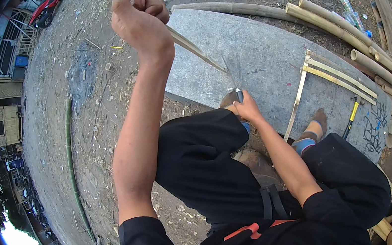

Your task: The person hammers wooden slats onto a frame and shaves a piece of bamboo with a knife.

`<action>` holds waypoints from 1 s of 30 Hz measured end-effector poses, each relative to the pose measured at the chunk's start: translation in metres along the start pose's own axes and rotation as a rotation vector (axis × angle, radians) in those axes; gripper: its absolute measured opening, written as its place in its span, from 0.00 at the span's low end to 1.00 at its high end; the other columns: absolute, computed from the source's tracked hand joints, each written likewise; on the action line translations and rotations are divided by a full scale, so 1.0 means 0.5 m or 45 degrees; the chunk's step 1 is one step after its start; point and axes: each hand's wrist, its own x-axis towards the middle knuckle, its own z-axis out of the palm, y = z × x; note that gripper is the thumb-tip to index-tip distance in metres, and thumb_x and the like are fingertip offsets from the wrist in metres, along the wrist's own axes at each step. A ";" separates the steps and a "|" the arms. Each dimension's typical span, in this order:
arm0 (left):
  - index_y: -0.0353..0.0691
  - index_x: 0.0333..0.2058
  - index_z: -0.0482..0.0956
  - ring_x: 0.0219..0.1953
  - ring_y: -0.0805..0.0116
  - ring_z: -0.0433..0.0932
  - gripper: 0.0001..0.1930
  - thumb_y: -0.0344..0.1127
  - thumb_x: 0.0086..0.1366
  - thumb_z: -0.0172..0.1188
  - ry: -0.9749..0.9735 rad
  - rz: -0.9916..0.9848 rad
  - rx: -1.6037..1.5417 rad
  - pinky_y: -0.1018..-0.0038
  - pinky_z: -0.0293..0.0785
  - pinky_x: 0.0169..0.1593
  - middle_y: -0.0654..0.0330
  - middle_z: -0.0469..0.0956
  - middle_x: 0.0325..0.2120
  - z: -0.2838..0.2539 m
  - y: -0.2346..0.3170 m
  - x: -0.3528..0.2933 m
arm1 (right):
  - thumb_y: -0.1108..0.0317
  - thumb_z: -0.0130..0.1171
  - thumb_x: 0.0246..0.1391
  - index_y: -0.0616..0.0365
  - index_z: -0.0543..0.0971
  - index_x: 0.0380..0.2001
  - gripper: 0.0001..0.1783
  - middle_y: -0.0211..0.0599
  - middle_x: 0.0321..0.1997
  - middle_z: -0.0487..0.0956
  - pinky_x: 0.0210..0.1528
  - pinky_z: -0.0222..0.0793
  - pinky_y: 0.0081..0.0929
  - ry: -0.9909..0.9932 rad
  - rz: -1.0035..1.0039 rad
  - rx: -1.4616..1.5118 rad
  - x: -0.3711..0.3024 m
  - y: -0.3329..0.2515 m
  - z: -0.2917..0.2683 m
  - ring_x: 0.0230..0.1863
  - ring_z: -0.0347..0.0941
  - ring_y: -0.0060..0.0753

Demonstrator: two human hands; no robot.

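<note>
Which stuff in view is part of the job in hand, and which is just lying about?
In use:
- split bamboo strip, held by the left hand
- knife, gripped in the right hand, blade by the strip

Lying about, seemingly:
- pale strips on the slab, possibly related
- yellow-handled hammer
- bamboo poles
- green pole
- plastic litter

Behind the left hand (142, 22), the pale strip's (196, 50) upper end is hidden. Inside the right hand (249, 107), fingers cover part of the knife (239, 95) handle (the blade's contact, just above, is too small to tell). Far left of both grips, the rim cuts off a red vehicle (47, 7).
</note>
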 end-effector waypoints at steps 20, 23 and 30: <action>0.43 0.25 0.57 0.15 0.77 0.45 0.19 0.49 0.71 0.38 -0.116 -0.046 -0.026 0.75 0.44 0.21 0.67 0.50 0.12 -0.032 -0.002 -0.010 | 0.57 0.50 0.66 0.61 0.65 0.46 0.18 0.56 0.22 0.76 0.29 0.66 0.51 -0.024 -0.489 0.385 -0.183 -0.381 -0.129 0.29 0.76 0.66; 0.44 0.24 0.57 0.15 0.76 0.45 0.18 0.48 0.71 0.36 -0.118 -0.024 0.028 0.75 0.45 0.22 0.67 0.50 0.12 -0.026 0.009 -0.014 | 0.58 0.49 0.66 0.61 0.65 0.47 0.17 0.57 0.22 0.76 0.30 0.67 0.53 -0.002 -0.594 0.426 -0.201 -0.417 -0.139 0.29 0.76 0.66; 0.44 0.25 0.58 0.16 0.76 0.45 0.18 0.48 0.71 0.35 -0.213 -0.014 -0.054 0.75 0.45 0.22 0.67 0.50 0.12 -0.001 0.001 -0.020 | 0.55 0.48 0.65 0.59 0.66 0.44 0.17 0.59 0.22 0.77 0.33 0.66 0.58 -0.007 -0.253 0.040 -0.088 -0.202 -0.100 0.32 0.75 0.70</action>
